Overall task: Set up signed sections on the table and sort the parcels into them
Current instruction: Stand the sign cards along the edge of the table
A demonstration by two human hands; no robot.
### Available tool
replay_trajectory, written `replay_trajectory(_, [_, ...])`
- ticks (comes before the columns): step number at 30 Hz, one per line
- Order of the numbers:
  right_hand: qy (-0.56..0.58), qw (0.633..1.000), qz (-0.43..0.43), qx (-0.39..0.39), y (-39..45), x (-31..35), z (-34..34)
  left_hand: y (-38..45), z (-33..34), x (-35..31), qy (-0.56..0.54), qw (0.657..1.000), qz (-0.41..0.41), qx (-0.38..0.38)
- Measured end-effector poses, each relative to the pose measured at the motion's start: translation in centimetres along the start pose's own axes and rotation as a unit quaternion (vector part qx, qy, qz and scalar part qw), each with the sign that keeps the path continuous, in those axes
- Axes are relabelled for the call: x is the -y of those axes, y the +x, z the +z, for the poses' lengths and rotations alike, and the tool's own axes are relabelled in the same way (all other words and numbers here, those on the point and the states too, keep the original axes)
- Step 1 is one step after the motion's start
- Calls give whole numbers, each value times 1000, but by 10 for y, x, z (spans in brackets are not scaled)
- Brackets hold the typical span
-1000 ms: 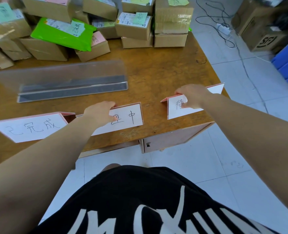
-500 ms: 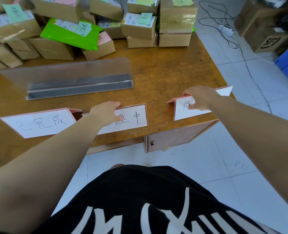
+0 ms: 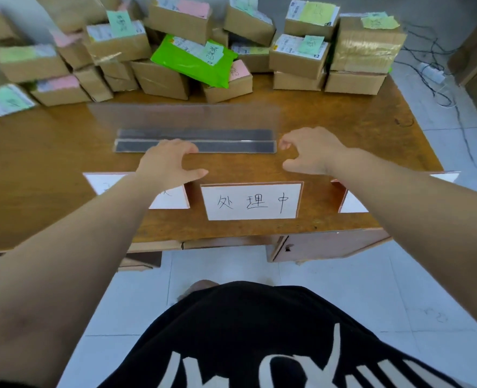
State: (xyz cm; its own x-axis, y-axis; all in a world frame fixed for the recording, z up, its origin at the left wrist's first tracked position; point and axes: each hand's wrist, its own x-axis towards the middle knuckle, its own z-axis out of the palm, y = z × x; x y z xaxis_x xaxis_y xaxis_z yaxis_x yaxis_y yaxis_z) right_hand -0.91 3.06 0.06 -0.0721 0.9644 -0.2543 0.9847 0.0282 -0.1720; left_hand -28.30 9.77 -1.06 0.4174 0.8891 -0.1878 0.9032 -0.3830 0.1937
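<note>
Middle sign: white card, pink border, handwritten black characters.

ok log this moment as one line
phase: signs set, reaching for clear divider | left hand: open, over divider base | right hand: open, empty | middle sign: standing | parcels: unsorted

Both hands near clear divider

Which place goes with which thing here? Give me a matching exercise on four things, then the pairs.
Things:
1. green mailer
2. middle sign
3. clear acrylic stand
4. left hand

Places:
a. near table edge, between two other signs
b. atop cardboard boxes at the back
c. over the stand's left part, holding nothing
d. mid-table, between signs and parcels

Pairs: 1-b, 2-a, 3-d, 4-c
</note>
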Motion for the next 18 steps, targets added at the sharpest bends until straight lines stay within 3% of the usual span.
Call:
replay_trajectory(11, [-8,994,-105,21,76,186,27,-27,-7,142,61,996,-36,62])
replay_trajectory(18, [-62,991,-87,87,119,288,77,-40,-4,214,32,999,36,21])
